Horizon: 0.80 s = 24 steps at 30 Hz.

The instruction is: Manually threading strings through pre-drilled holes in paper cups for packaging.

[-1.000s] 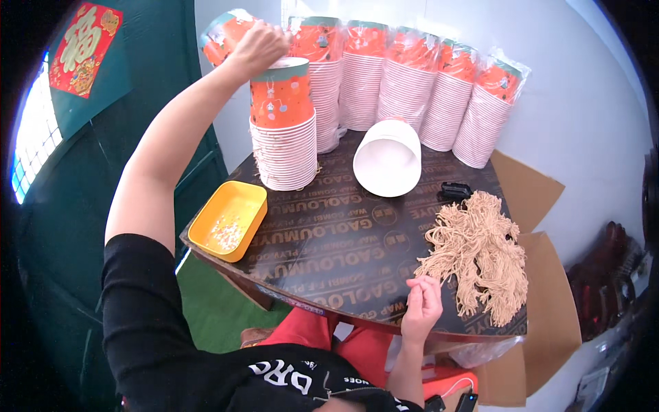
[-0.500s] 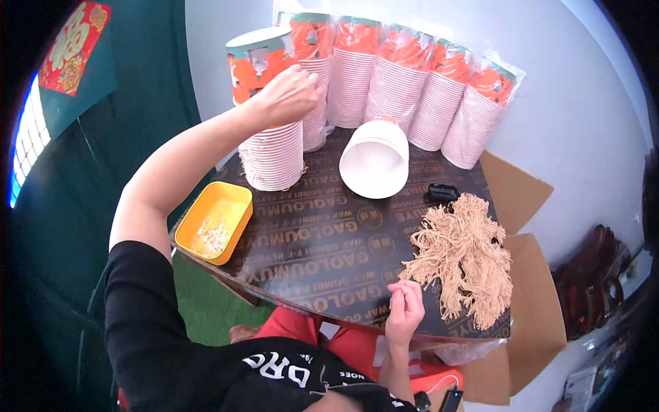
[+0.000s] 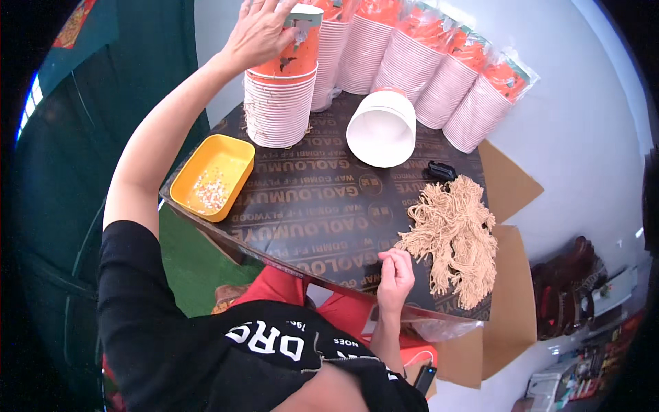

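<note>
At the far left of the dark table (image 3: 312, 206), my left hand (image 3: 261, 34) is spread wide against the top of an upright stack of orange-and-white cups (image 3: 278, 110). Near the front edge my right hand (image 3: 396, 280) is loosely curled; I can't tell whether it holds anything. Tan yarn (image 3: 456, 240) lies just beside it, and a white cup (image 3: 381, 134) rests on its side, mouth toward me

Dark plywood tabletop (image 3: 302, 199), yellow tray (image 3: 228, 154), unwrapped paper-cup stack (image 3: 280, 110), bagged cup stacks (image 3: 475, 113), tipped paper cup (image 3: 382, 134), tan yarn (image 3: 456, 237), possibly a black clip (image 3: 441, 171)
</note>
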Motion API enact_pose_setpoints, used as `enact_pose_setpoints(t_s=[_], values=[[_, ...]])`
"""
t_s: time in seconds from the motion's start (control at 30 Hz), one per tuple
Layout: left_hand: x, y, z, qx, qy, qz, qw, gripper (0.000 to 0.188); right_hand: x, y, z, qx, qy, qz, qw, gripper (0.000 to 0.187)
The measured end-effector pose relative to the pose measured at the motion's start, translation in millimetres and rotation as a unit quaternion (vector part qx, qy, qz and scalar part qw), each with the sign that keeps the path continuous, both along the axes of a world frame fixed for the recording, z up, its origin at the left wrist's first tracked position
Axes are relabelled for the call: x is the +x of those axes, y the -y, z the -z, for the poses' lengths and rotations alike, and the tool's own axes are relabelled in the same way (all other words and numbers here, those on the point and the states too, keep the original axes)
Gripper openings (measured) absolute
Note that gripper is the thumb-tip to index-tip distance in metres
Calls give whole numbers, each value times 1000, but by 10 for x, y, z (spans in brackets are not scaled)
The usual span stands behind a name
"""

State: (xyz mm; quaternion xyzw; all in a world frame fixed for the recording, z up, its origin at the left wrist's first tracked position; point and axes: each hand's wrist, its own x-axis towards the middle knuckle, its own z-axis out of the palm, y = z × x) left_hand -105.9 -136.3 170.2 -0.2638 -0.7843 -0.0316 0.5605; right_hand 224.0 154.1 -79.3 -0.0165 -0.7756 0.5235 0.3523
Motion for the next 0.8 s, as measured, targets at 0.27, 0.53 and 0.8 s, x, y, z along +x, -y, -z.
enact_pose_setpoints(t_s=[0.27,0.53,0.8], values=[[-214,93,350,7,20,36,999,58,30,19,-27,36,21,-5,999,12],[-41,-76,444,59,8,-16,998,66,6,-12,-14,30,42,-37,998,12],[620,-1255,1088,192,111,252,942,55,-499,-22,-437,123,70,-103,985,12]])
